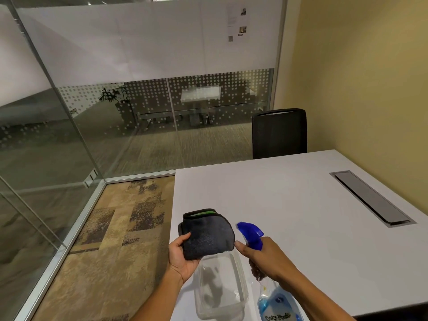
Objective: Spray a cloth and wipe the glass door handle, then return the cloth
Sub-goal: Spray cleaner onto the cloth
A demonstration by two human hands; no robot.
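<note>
Spray bottle [275, 297] is being gripped by the right hand [261, 256], nozzle aiming at the cloth [208, 237] the left hand [183, 256] is holding just beside it; wiping and returning are waiting.

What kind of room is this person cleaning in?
Most likely a small office meeting room: a white table with a cable hatch, a black office chair pushed up to it, and dotted glass partition walls facing more desks.
</note>
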